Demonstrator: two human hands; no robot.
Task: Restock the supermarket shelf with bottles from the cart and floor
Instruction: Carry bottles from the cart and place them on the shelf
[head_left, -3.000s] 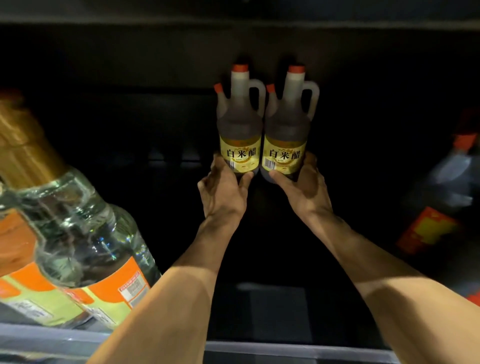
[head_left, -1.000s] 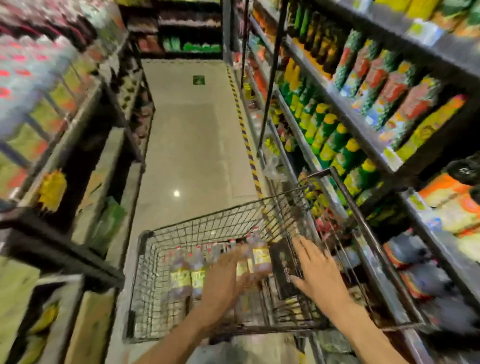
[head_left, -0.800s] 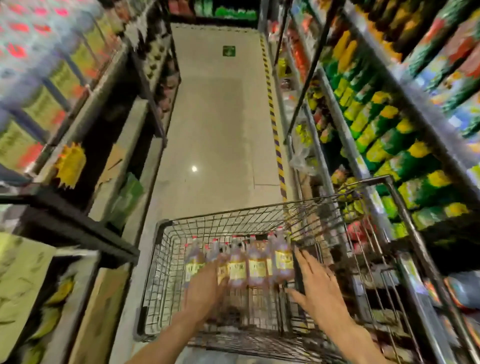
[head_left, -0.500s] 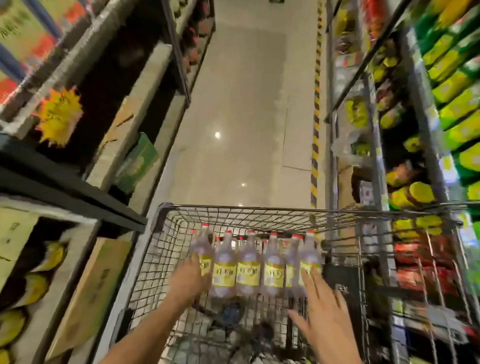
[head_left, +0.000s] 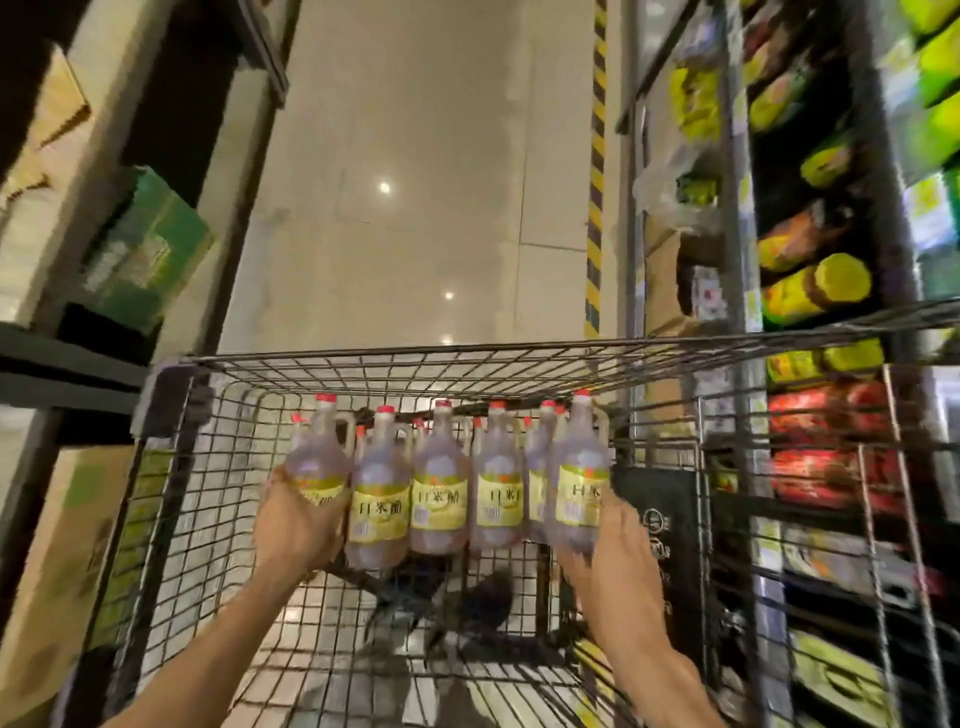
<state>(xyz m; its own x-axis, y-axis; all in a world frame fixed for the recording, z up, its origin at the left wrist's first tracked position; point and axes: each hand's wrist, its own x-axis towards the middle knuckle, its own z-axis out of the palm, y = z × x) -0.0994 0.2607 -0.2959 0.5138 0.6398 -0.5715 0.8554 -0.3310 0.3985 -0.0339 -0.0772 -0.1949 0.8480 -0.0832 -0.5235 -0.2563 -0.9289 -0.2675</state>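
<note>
While both arms reach down into the wire cart, seen from above: a row of bottles standing upright against the cart's far wall, red caps on top, yellow labels facing the camera, side handles near the necks. Packed shoulder to shoulder, touching one another, roughly across the middle of the cart's width.

Leftmost bottle gripped by the left hand, fingers and thumb curled round its lower body and over part of its label. Left forearm rising from the cart's near left corner, wrist straight, back of the hand toward the camera.

Rightmost bottle met by the right hand at its lower right side, fingertips lying against the label edge. Cannot tell through the motion blur whether those fingers wrap the bottle or merely touch it. Right forearm coming up from the cart's near right side, angled inward toward the row.

Four or so bottles between the two hands untouched, with more caps showing behind them.

Dark shapes on the cart's mesh floor below the bottles, too blurred to make out. Pale tiled floor beyond the cart's far rim, with a yellow-and-black striped line running away on the right. Stocked shelves to the right of the cart, cardboard boxes to its left.
</note>
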